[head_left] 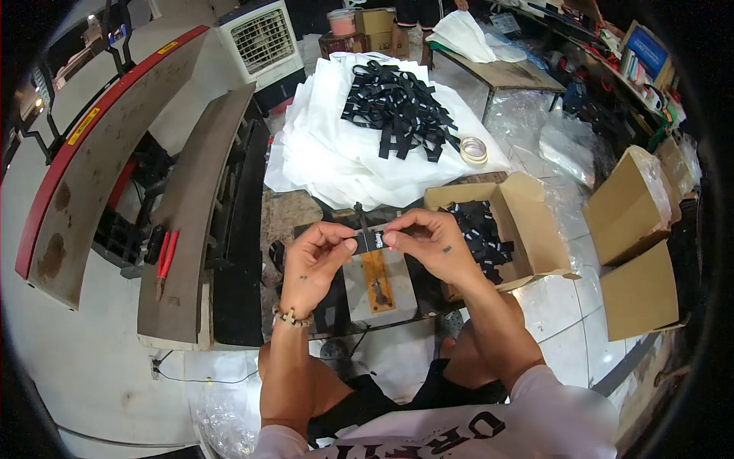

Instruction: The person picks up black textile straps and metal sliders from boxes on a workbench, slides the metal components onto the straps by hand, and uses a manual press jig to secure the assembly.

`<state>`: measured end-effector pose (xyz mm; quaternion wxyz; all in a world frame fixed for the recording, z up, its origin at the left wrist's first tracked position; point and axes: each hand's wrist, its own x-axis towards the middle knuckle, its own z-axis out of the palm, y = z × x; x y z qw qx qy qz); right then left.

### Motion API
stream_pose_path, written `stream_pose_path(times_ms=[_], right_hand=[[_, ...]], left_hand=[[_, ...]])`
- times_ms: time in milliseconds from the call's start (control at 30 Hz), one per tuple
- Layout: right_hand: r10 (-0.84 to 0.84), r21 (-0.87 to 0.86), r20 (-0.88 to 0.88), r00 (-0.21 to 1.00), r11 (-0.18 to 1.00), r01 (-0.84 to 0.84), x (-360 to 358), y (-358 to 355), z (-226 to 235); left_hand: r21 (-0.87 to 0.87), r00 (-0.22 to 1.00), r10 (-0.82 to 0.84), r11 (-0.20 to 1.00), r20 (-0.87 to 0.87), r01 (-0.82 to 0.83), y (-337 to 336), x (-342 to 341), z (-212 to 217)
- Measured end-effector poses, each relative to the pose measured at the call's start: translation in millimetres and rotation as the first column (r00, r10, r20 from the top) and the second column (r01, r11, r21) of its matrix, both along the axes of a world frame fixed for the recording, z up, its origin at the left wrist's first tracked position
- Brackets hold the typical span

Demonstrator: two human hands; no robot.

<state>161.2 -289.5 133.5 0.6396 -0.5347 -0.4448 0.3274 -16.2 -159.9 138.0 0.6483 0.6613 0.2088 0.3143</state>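
Observation:
Between my two hands a short black fabric tag [367, 242] with white print is stretched flat. My left hand [315, 262] pinches its left end between thumb and fingers, and my right hand [437, 246] pinches the right end. A small red light spot falls by my right thumb. Just beneath the tag stands a pale block [401, 287] topped by an orange-yellow plate [375, 277], with a dark upright rod [361, 214] behind it. To the right, an open cardboard box [529, 222] holds a heap of black tags [480, 237].
White fabric sheets [306, 145] are stacked beyond the block, bearing a pile of black straps [397, 107] and tape rolls [474, 151]. Red-handled pliers [167, 260] lie on a brown bench [183, 206] at left. Cardboard [634, 245] stands at right. A person's legs [413, 38] show far back.

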Motion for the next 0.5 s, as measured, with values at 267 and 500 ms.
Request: stream_pose_path(times_ms=[267,500], right_hand=[[-0.041,0.007,-0.024,0.999,0.999,0.041,-1.4,1.8,-9.2],[-0.029,-0.074,-0.032,0.999,0.997,0.026,2.7,1.4,-10.0]], left_hand=[[0.027,1.0,-0.02,0.999,0.01,0.02,-0.7,2.4,-8.6],[0.014,0.999,-0.018,1.0,-0.028,0.018,-1.3,3.3,-9.9]])
